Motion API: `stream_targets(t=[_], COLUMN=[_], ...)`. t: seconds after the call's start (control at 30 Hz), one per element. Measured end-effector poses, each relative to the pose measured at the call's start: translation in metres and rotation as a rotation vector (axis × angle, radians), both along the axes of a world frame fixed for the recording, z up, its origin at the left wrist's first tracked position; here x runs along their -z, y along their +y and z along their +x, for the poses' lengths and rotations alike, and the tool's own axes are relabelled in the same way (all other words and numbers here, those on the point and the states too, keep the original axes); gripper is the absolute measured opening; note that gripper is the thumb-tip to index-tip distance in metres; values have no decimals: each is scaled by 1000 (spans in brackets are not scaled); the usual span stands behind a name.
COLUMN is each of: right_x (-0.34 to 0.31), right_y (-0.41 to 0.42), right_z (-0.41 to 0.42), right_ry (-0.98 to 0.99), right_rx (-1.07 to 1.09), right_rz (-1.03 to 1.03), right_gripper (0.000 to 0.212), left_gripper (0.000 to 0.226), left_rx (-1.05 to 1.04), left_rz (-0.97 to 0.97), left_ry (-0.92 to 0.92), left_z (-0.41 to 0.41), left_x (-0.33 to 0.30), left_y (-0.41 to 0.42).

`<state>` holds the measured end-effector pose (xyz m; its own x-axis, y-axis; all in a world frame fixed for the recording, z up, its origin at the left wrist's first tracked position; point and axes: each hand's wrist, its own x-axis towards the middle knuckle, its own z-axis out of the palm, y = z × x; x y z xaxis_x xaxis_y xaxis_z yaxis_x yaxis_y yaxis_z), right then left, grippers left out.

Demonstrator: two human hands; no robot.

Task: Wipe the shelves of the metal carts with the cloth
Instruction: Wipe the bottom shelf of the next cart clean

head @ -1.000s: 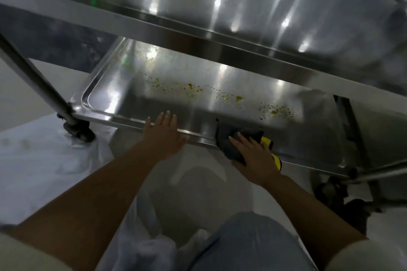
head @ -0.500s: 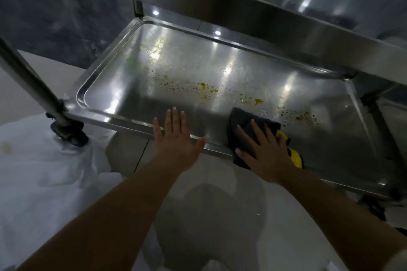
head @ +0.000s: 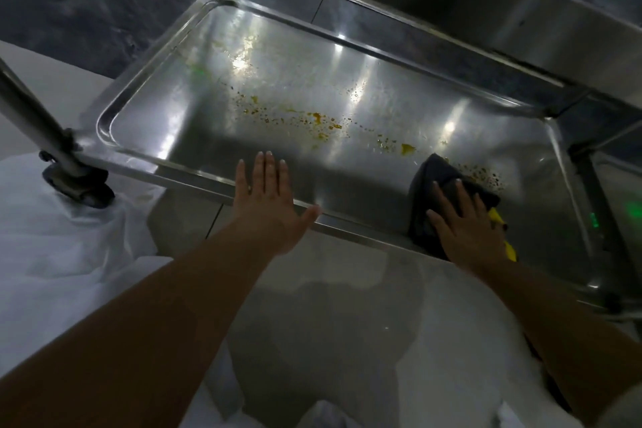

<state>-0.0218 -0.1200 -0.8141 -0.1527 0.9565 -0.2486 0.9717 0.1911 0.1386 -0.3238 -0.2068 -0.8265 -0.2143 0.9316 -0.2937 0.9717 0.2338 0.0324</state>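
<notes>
Down on the lower stainless-steel cart shelf [head: 194, 128], a dark grey cloth with a yellow edge [head: 425, 184] lies at the near right, lapping over the shelf's near rim just beside a trail of orange-yellow crumbs and stains [head: 319, 120] that runs across the middle of the tray. The right hand [head: 463, 229] presses flat on the cloth with fingers spread and straight, while the left hand [head: 267, 205] rests open on the near rim, fingers straight, holding nothing. Left of the cart, a black caster wheel [head: 81, 189] stands on white plastic sheeting [head: 52, 254].
</notes>
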Motion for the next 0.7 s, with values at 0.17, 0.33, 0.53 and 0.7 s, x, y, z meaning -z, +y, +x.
stream_targets(t=[0.17,0.33,0.53,0.7], right_x=[1,5,6,10], right_y=[-7,3,36,25], right_z=[-40,-127,-90,1], right_ry=[8,174,206,99], right_rx=[11,-332,-336,-41], right_rz=[14,-22,101,159], right_gripper=[63,54,47,52], left_gripper=[96,102,118,113], left_rx=[-2,-21,-16,-6], left_rz=[-33,-33,-26,-17], left_ry=[-25,-17,-55,-77], left_z=[-1,-1,0,-1], left_x=[-3,-1,-2,0], left_y=[0,3,3,3])
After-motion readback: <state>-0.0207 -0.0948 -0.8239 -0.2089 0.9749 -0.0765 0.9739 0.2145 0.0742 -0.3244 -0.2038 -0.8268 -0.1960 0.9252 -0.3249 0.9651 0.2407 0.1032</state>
